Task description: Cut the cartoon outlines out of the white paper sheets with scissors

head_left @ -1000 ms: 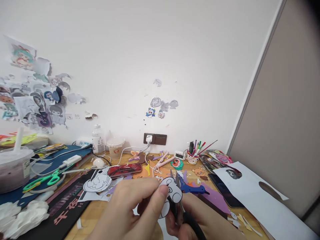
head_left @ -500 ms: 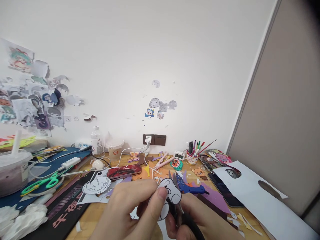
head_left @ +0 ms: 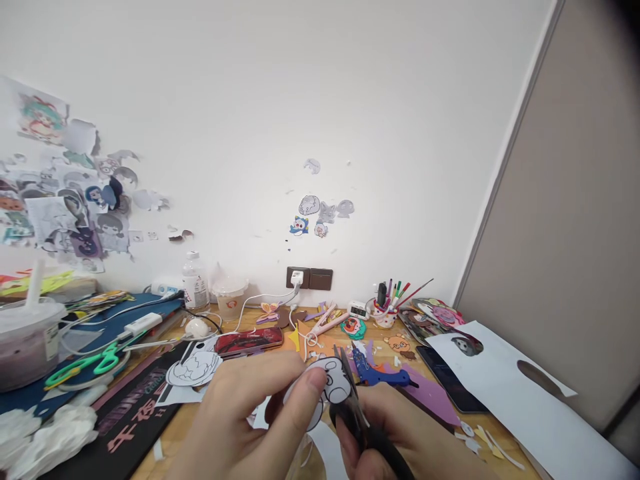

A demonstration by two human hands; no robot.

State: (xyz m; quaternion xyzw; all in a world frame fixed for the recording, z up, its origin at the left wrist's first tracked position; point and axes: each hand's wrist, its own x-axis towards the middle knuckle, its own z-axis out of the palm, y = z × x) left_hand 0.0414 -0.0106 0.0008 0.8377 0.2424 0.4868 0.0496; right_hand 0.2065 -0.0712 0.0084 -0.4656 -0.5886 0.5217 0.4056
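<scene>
At the bottom centre of the frame, my left hand [head_left: 270, 407] pinches a paper cutout [head_left: 331, 381] between thumb and fingers. Just right of it, my right hand [head_left: 373, 433] grips black-handled scissors [head_left: 356, 407], their blades beside the cutout's edge. A blue glue gun [head_left: 383, 375] lies beyond.

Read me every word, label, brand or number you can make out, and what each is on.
"午夜": pink characters on the black board.
Other lettering on that board: too blurred to quote surely.
Clear bottle label: too small.
Drink cup label: too blurred.
White digital clock display: too small.
</scene>
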